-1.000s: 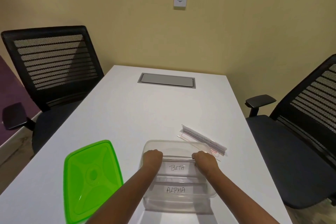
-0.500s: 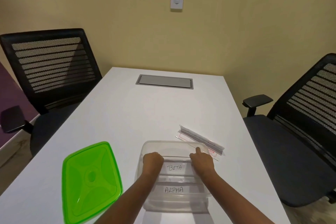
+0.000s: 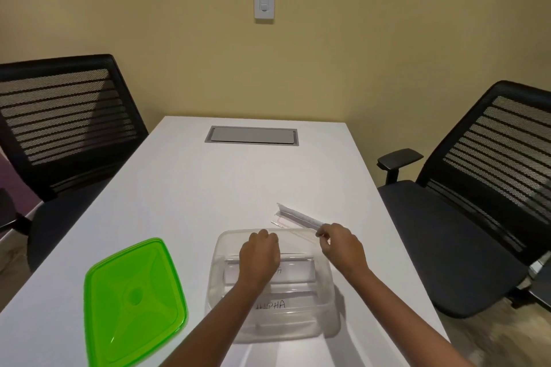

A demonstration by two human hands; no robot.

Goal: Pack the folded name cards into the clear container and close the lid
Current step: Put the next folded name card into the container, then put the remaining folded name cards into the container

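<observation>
the main risk sits with the third card [image 3: 298, 219], the one lying on the table [image 3: 185, 188] just past the box [image 3: 277, 286] and reaching under the right hand [image 3: 343, 247]. it is thin, light and see-through in its sleeve, so a pinch at one end alone could let the far end droop, swing and catch on the box rim, or slip free. it could also unfold as it lifts, and then it would not lie flat over the two cards below. those two, the alpha card [image 3: 274, 305] nearest the wrist and the one half hidden under the left hand [image 3: 261, 253], look loosely laid; a knock from either hand could skew them, and a card riding up against the wall would probably stop the lid [image 3: 134, 298] from seating. the box itself is light and could slide if pushed.

right hand: fingers curled in with the fingertips [image 3: 320, 234] drawn close together at the near end of the third card. they touch it or nearly so; whether the pinch has closed on it i cannot tell.

left hand: a loose fist, knuckles up, resting inside the box on or just over the second card, close to the far wall. it holds nothing that i can see.

the lid lies flat, well to the left of the left hand, not yet on.
</observation>
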